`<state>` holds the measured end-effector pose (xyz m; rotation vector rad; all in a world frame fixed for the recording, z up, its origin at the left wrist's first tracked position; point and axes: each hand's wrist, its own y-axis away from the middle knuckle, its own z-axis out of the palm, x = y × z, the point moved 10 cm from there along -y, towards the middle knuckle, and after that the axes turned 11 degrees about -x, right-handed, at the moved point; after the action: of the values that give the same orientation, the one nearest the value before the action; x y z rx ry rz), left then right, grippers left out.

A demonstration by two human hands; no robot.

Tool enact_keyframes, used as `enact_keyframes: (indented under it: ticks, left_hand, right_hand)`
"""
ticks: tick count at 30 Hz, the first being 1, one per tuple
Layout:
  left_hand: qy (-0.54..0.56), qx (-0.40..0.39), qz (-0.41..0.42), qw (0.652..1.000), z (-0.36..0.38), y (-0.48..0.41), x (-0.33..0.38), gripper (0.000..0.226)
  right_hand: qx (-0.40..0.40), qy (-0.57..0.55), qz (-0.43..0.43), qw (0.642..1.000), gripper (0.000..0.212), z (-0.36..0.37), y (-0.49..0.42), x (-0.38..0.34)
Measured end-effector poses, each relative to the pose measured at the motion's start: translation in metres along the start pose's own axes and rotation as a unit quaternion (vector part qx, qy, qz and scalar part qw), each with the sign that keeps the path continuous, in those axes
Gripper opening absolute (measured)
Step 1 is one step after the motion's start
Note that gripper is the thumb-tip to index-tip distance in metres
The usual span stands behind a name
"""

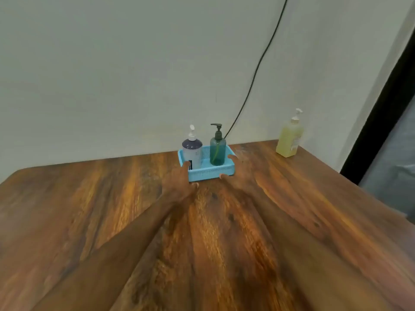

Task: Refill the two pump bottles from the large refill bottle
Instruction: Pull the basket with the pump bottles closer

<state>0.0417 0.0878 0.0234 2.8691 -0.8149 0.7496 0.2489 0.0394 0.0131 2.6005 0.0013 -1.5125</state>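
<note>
My two pump bottles stand upright in the blue tray [211, 171], which sits on the wooden table [112, 209] toward its far edge, close to the pale wall [134, 75]. In the tray's left half is the white bottle with the dark purple shoulder [192, 153] and a white pump head; in the tray's right half is the teal see-through bottle [217, 152] with a dark pump, its dip tube showing through the side. The two stand near each other without touching. My left hand [179, 180] is on the tray's near left corner, fingers curled over the left rim just beside the white bottle, thumb low along the front wall. My right hand [238, 173] is on the tray's near right corner, fingertips reaching over the right rim beside the teal bottle, thumb against the front wall. Both hands are partly open and spread around the corners; the picture is blurred, so I cannot tell whether they are gripping the tray firmly or only touching it. The large refill bottle [289, 140], pale yellow with a white pump and a label, stands upright well apart from the tray, to its right near the table's far right corner. A dark cable [258, 68] runs down the wall behind the tray
</note>
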Motion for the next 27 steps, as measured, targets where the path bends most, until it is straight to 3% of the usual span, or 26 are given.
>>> enact_keyframes:
  ticks: [2,3,5,8,17,27]
  left_hand:
    - [-0.009,-0.005,-0.013,1.0,0.0,-0.005,0.0,0.062]
    - [-0.01,0.0,-0.012,1.0,0.002,-0.009,-0.002,0.055]
    - [0.006,0.007,-0.028,1.0,0.001,-0.012,-0.006,0.044]
    - [0.061,0.038,-0.033,0.997,-0.005,-0.013,-0.012,0.033]
    - [0.077,0.047,-0.006,0.996,-0.005,0.026,-0.017,0.038]
    - [0.066,0.044,0.025,0.997,-0.021,0.128,-0.006,0.034]
  right_hand:
    - [0.161,0.141,-0.004,0.977,0.054,-0.013,0.002,-0.006]
    - [0.189,0.157,-0.019,0.969,0.043,-0.014,-0.001,-0.008]
    - [0.195,0.145,-0.026,0.97,0.029,-0.013,-0.004,-0.01]
    - [0.22,0.12,-0.022,0.968,0.025,-0.025,-0.005,-0.008]
    - [0.226,0.131,-0.025,0.965,0.021,-0.002,0.033,-0.013]
    - [0.215,0.136,-0.029,0.967,0.021,0.048,0.121,-0.033]
